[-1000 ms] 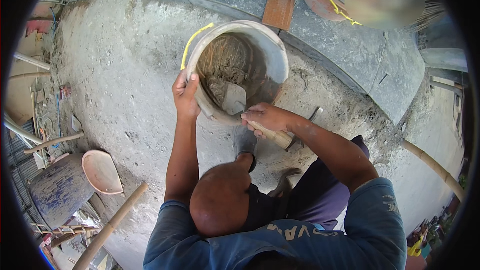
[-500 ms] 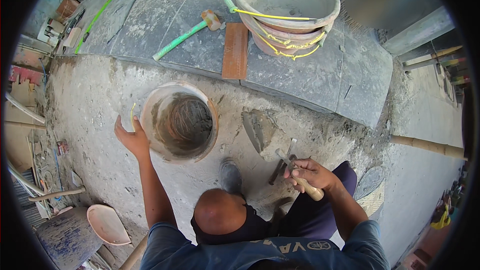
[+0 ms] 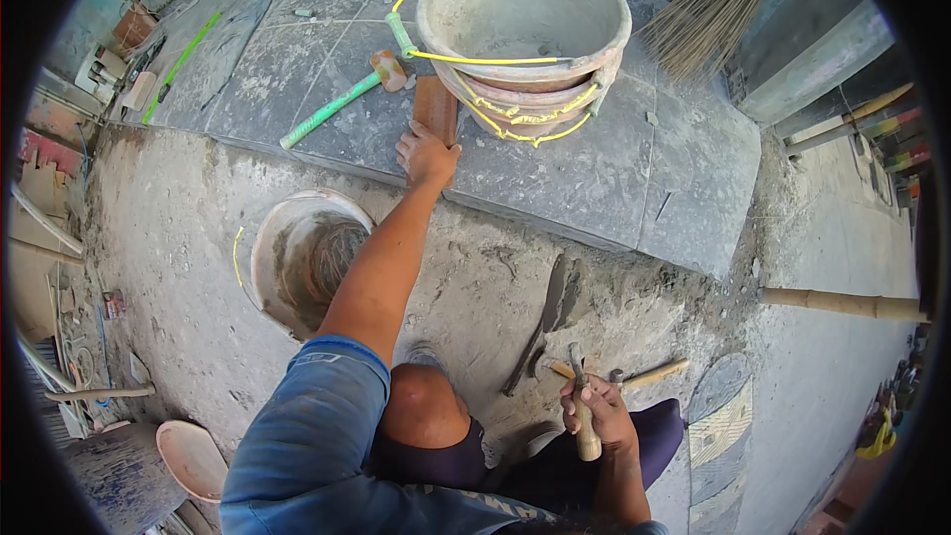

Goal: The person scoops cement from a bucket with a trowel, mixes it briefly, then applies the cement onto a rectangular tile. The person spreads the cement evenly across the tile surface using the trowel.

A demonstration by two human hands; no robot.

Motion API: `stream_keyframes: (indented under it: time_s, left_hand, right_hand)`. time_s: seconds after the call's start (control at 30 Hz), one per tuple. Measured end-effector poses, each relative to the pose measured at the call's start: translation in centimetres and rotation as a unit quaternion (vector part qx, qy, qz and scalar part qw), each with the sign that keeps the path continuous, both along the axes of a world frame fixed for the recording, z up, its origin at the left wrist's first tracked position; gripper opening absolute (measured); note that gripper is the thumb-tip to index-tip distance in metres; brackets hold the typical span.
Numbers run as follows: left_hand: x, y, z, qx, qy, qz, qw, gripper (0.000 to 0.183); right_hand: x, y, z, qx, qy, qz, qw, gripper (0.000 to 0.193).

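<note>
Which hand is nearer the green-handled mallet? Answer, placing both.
Left: the left hand is on the brown board, just right of the mallet; the right hand, gripping a wooden handle, is farther off, lower right.

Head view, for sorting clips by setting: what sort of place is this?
Probably a building site: a smeared bucket on rough ground, stacked buckets and a mallet on a tiled ledge.

Head-worn fisheye, looking steeply down from above, near left hand [image 3: 428,153] and right hand [image 3: 602,408] (edges bowed, rim black).
</note>
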State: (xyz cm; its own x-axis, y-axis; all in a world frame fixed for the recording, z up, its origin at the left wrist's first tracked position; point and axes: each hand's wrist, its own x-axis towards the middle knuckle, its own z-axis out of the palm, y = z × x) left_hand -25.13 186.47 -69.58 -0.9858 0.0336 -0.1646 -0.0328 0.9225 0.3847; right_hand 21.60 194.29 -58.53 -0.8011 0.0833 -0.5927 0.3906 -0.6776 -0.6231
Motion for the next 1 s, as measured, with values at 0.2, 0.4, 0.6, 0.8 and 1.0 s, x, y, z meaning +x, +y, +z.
stream_keyframes:
  time_s: [0.2, 0.4, 0.6, 0.8, 1.0]
  left_hand:
    - [0.5, -1.3, 0.3, 0.172, -0.098, 0.056, 0.979, 0.106]
    - [2.0, -5.4, 2.2, 0.475, -0.335, 0.145, 0.801, 0.047]
    - [8.7, -10.1, 13.9, 0.469, -0.365, 0.130, 0.794, 0.046]
    - [19.3, -25.4, 33.4, 0.554, -0.364, 0.177, 0.727, 0.048]
    - [37.8, -44.2, 40.9, 0.437, -0.280, 0.278, 0.808, 0.044]
  right_hand:
    - [2.8, 0.2, 0.7, -0.043, 0.043, -0.060, 0.996, 0.031]
    - [3.3, 0.7, 1.0, -0.032, 0.041, -0.084, 0.995, 0.036]
    - [3.0, 0.6, 10.6, -0.032, 0.047, -0.058, 0.997, 0.034]
    - [0.1, -0.5, 29.8, -0.004, 0.029, 0.077, 0.997, 0.031]
    - [-2.9, -5.9, 50.2, 0.238, 0.074, 0.273, 0.929, 0.039]
